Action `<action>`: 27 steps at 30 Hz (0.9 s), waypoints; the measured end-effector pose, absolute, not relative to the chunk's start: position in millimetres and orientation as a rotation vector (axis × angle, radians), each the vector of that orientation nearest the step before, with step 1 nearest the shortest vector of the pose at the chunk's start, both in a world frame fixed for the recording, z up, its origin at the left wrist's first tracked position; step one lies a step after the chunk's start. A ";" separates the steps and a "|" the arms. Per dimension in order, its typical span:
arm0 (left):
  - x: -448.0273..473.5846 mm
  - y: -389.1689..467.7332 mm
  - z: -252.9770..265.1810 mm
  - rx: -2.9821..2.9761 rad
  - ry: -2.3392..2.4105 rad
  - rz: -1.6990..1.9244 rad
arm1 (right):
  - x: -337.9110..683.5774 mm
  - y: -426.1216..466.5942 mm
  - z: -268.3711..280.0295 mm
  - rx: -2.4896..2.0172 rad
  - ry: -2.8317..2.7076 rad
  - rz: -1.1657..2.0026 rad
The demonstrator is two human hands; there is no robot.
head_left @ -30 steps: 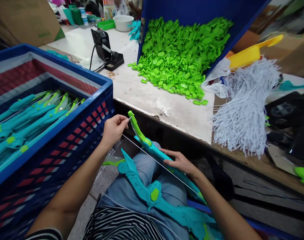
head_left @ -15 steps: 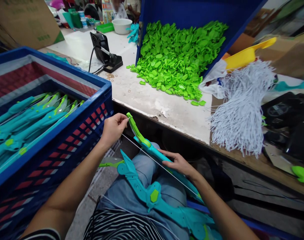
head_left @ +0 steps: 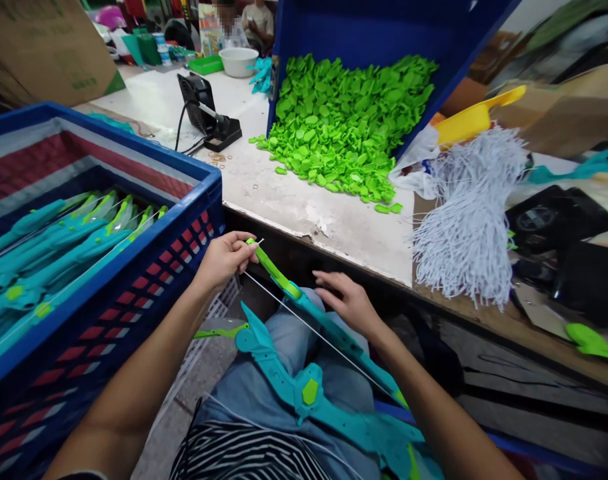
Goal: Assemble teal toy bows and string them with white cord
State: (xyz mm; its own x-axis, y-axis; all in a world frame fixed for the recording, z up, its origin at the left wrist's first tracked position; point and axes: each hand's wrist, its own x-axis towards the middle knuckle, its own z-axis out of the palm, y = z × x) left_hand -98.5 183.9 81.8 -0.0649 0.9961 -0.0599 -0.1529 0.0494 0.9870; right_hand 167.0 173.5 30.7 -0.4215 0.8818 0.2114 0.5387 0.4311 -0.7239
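Teal plastic, the toy bow (head_left: 334, 331) slanted over the knees (head_left: 289, 339), a second bow (head_left: 329, 410) just beside it; the left hand (head_left: 227, 260) pinched the end of its green limb (head_left: 277, 272), where white string (head_left: 307, 323) poked out; the right hand (head_left: 351, 307) had fingers loosely spread, gripping nothing I could see; unsteadied, I judged, the bow might twist, or a weak pinch let the string slip.
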 end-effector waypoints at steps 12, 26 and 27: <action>-106.4 162.0 76.0 1.004 1.168 1.255 | 50.9 227.3 74.9 -0.728 -2.089 0.849; -84.0 140.2 61.3 1.742 1.424 1.373 | 70.4 280.4 102.4 -1.186 -1.434 0.330; -84.1 141.2 62.9 1.668 1.408 1.354 | 65.6 272.0 105.6 -1.160 -1.422 0.340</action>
